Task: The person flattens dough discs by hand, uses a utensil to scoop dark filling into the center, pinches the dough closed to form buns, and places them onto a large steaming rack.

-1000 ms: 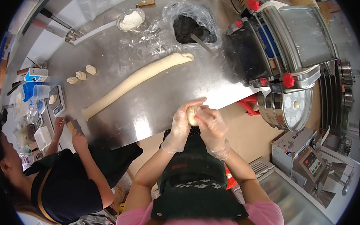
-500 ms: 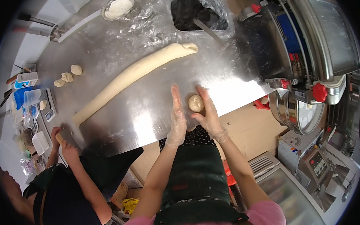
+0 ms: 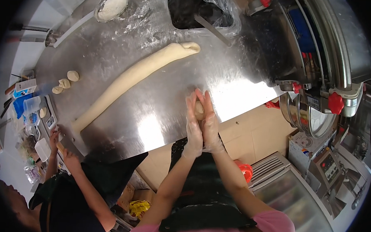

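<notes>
A small round dough ball (image 3: 199, 111) sits on the steel table between my hands, partly hidden by them. In a clear glove, my left hand (image 3: 193, 127) presses against its left side, fingers long and close together. My right hand (image 3: 210, 125), gloved too, cups the other side, and the fingertips of both hands almost meet beyond the ball. A long pale dough roll (image 3: 133, 77) lies slantwise to the left, apart from my hands. Several small dough pieces (image 3: 73, 75) rest farther left.
A flour bowl (image 3: 112, 7) and a plastic-lined black tub (image 3: 193, 15) with a flat metal strip stand at the back. Rollers of a machine (image 3: 340, 48) rise at right. On the left, a co-worker's hands (image 3: 68, 156) hold a wooden-handled tool beside a scale (image 3: 50, 119).
My hands have come together around the dough ball; the left moved right and the ball is now mostly covered. The view has shifted slightly.
</notes>
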Demonstrator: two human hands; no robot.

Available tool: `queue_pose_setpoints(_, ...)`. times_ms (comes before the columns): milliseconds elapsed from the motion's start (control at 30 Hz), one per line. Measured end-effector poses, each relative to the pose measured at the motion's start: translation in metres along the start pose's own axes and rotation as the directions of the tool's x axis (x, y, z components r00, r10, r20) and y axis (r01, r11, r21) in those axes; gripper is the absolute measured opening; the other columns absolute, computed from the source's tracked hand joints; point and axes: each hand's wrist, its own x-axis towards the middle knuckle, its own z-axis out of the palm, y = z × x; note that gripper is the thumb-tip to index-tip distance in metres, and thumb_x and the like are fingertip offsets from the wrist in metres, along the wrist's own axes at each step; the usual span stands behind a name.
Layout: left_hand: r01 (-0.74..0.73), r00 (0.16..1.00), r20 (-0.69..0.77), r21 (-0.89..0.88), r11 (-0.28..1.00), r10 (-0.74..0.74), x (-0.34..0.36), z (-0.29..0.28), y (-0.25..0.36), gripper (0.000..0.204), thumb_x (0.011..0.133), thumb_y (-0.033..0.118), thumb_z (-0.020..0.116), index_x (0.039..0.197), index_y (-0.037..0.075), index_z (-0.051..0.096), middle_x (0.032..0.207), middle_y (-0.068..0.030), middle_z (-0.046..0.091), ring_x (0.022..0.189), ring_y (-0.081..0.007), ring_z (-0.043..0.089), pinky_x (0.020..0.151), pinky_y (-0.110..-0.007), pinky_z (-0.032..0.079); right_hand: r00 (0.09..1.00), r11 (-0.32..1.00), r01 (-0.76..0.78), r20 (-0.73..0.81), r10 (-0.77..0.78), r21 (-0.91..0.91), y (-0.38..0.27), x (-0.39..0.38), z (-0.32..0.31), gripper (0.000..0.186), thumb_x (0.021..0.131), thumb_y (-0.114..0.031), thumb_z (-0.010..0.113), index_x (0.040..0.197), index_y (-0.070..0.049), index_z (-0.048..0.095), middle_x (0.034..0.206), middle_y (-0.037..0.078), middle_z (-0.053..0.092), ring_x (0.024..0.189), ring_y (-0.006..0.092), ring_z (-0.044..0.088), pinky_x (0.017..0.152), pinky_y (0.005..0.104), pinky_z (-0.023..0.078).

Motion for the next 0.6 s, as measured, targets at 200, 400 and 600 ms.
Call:
queue_pose_setpoints(200,0.054,0.985,-0.149,-0.186,0.981,-0.082,-0.004,0.003,0.001,0.102,0.089,0.079,0.025,0.156,0.007,-0.001,0.162,-0.0179,0.007,0.15,-0.0323,0.003,0.12,-0.044,0.004,0.998,1.0,0.0,-0.07,0.0,0.0,-0.006,-0.002,-0.006,0.096,0.09,-0.075,0.033,0.156,-0.008,0.014,0.156,0.018,0.029,0.143,0.029,0.029,0.117,0.0386,0.023)
queue_pose_setpoints(400,0.102,0.988,-0.104,-0.108,0.989,-0.113,-0.016,-0.006,-0.004,0.101,0.089,0.079,0.019,0.156,0.005,0.003,0.162,-0.0164,0.007,0.15,-0.0288,-0.001,0.121,-0.044,0.001,0.996,0.99,0.084,0.029,-0.081,-0.114,-0.007,-0.003,-0.026,0.08,0.099,-0.062,0.032,0.151,-0.001,0.027,0.152,0.018,0.035,0.142,0.0285,0.03,0.118,0.0385,0.022)
queue_pose_setpoints(600,0.0,0.982,-0.189,-0.085,0.996,-0.016,-0.021,-0.038,0.025,0.095,0.093,0.071,0.03,0.155,0.005,0.002,0.161,-0.0152,0.014,0.149,-0.0303,0.012,0.122,-0.042,0.006,0.943,0.496,0.328,0.31,-0.122,-0.804,-0.061,0.006,-0.033,0.058,0.083,-0.006,0.068,0.137,-0.004,0.048,0.129,0.013,0.053,0.125,0.0307,0.05,0.102,0.0399,0.046)
